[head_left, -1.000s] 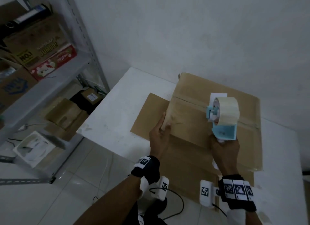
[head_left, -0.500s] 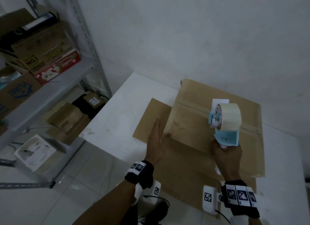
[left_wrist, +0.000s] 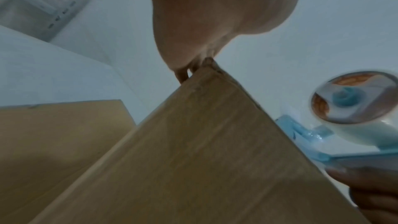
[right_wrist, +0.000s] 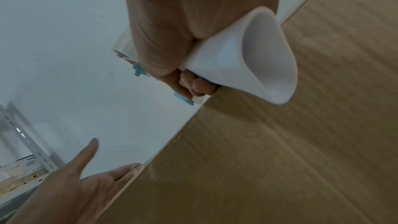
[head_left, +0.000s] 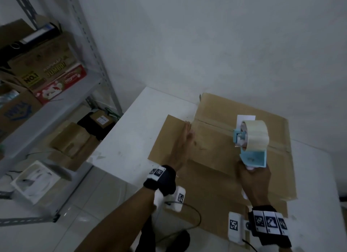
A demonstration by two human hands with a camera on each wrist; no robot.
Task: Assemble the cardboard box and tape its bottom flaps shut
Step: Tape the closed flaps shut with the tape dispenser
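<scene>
Cardboard box (head_left: 221, 144), one, lying on one white table (head_left: 131, 139) beside the wall, bottom flaps facing up. Tape dispenser (head_left: 251, 139), one, blue with one roll, hovering over the centre seam; right hand (head_left: 253, 182) is gripping its white handle. Left hand (head_left: 183, 148), fingers straight, is resting flat against the box's left edge. Metal shelf (head_left: 56, 105), one, standing left, holding several cartons.

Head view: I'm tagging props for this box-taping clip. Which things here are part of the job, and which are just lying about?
Part of the job:
- cardboard box on the white table
- tape dispenser, gripped by the right hand
- left hand, flat against the box's left side

Lying about:
- metal shelf
- printed cartons on the shelf
- binder
- boxes on the floor
</scene>
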